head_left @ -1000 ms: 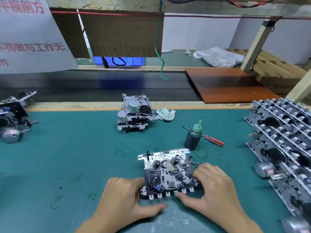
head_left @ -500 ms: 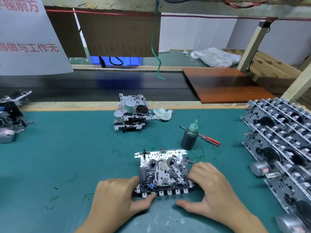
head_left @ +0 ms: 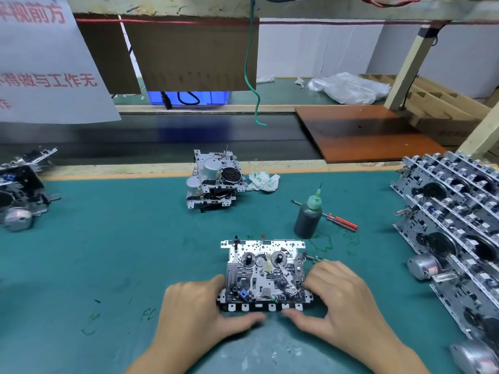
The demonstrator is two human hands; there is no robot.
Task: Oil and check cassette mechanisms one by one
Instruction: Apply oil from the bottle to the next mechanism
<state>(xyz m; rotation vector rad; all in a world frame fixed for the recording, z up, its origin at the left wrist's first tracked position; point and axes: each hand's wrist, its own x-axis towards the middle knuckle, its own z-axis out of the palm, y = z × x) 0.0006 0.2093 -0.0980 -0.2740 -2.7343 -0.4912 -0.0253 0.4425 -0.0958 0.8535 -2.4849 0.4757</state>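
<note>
Both my hands, left hand (head_left: 201, 311) and right hand (head_left: 343, 300), grip the near cassette mechanism (head_left: 266, 273), checking it. Next, I judge, reach right for the oil bottle (head_left: 307, 218).

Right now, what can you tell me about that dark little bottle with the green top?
The oil bottle stands upright on the teal mat, beyond and to the right of the cassette mechanism that both hands hold. Its body is dark grey and looks like soft plastic. On top sits a pale green cap that narrows to a thin needle tip pointing up. A red-handled screwdriver lies just behind it. No hand touches it. Green marks stain the mat beside its base.
</note>
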